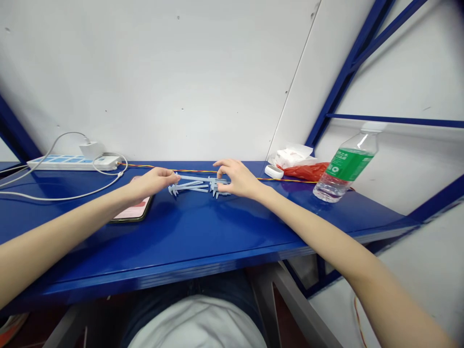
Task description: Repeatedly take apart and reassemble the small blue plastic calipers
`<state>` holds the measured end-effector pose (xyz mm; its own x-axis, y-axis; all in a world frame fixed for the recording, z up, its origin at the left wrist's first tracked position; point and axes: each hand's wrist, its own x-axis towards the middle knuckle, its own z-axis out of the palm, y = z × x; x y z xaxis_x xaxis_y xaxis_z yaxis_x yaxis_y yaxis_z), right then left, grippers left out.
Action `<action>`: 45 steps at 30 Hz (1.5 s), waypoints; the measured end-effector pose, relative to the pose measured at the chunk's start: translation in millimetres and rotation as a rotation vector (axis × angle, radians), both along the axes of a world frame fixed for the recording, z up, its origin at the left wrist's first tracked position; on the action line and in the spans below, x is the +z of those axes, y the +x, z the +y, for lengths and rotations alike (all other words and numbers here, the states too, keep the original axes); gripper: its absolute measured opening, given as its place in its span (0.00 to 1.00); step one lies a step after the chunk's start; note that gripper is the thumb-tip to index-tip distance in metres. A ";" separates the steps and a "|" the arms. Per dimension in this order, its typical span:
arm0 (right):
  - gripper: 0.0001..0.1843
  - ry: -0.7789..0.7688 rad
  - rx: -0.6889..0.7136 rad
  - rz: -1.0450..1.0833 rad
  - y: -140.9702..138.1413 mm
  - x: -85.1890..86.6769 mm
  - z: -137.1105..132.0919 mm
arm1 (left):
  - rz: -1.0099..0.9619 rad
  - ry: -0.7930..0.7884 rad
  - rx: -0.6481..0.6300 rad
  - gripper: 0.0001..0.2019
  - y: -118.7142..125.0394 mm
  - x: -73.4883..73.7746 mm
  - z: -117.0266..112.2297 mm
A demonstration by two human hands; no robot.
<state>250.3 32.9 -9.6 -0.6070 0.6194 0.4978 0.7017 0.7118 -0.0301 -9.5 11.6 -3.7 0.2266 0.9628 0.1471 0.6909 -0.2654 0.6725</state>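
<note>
A small bundle of pale blue plastic strips point(197, 185) lies on the blue shelf point(203, 232) near the back wall. My left hand point(154, 181) reaches in from the left and pinches the left end of the strips. From the right, my right hand point(237, 179) curls its fingers around the other end of the bundle. Both hands rest low on the shelf, with the strips stretched between them.
A phone point(134, 210) lies under my left wrist. A white power strip point(70, 162) with cables sits at the back left. A thin orange-yellow wire point(286, 180) runs along the wall. A white puck point(274, 170), tissues and a red bag point(306, 170), and a tilted water bottle point(346, 166) stand on the right.
</note>
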 end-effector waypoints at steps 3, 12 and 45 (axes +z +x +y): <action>0.04 -0.093 -0.034 -0.071 10.3 -1.1 8.3 | 0.090 -0.050 0.020 0.18 -11.1 1.7 6.8; 0.12 -0.156 -0.034 -0.115 6.7 7.6 -5.7 | 0.739 0.519 -0.047 0.17 -11.3 -7.9 6.8; 0.19 -0.247 -0.160 -0.253 8.4 -1.0 1.3 | 1.026 0.730 -0.314 0.13 -1.1 -17.0 5.5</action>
<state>258.7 34.2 -10.6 -0.5774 0.7988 0.1690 0.8106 0.5856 0.0015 -10.6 17.1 -20.8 0.7479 0.6197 0.2381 0.6431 -0.5875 -0.4911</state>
